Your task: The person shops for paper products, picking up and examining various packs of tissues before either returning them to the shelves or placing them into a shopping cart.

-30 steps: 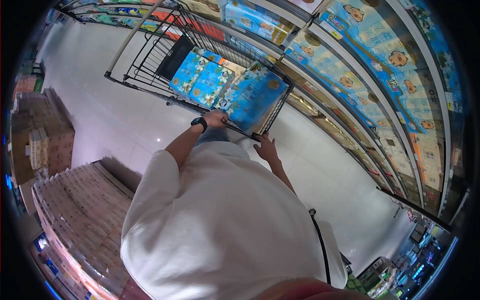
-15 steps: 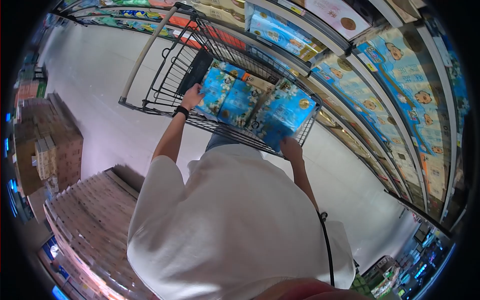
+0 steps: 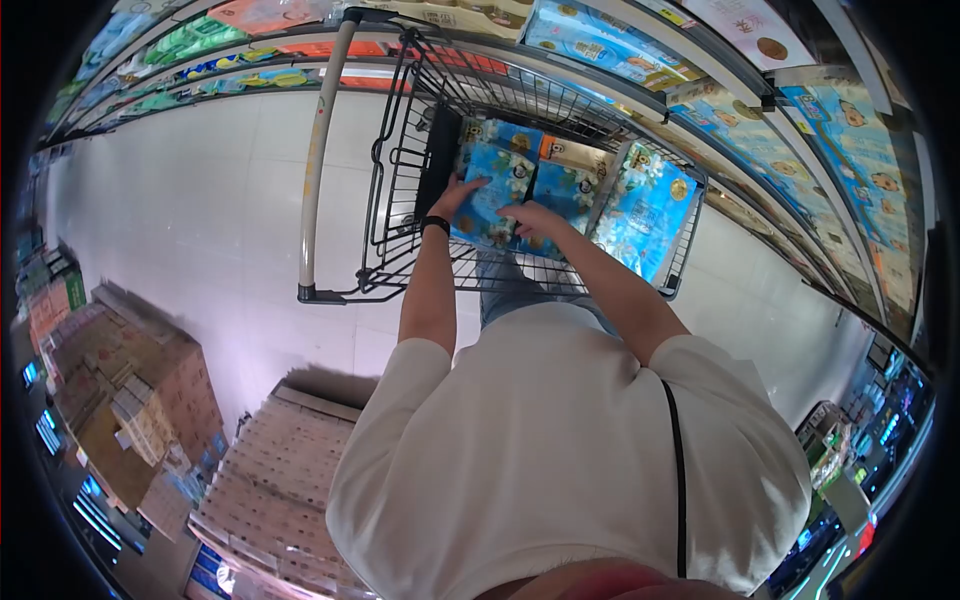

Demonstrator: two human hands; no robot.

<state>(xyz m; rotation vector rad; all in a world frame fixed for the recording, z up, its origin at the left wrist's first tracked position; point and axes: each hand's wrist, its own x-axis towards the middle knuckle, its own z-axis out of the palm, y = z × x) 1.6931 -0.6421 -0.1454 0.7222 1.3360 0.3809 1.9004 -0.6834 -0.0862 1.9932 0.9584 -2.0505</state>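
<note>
Stacked brown cardboard cartons [image 3: 150,400] at left, glossy white tile floor [image 3: 200,200]. Black wire shopping cart [image 3: 400,180] centre. Left hand [image 3: 455,193] & right hand [image 3: 533,216], fingers spread flat on blue floral tissue pack [image 3: 495,195] inside cart. Stocked shelves [image 3: 800,130] at right.

Blue packs [image 3: 490,190] with white flowers lie in the black wire cart [image 3: 400,200] with its cream handle [image 3: 318,160].

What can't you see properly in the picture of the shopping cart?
- Head view: the words on the blue packs are too small to read.
- The left hand and right hand lie on the packs, covering part of them.
- The cart wheels are hidden below its basket.
- The shelves are cut off by the lens edge.
</note>
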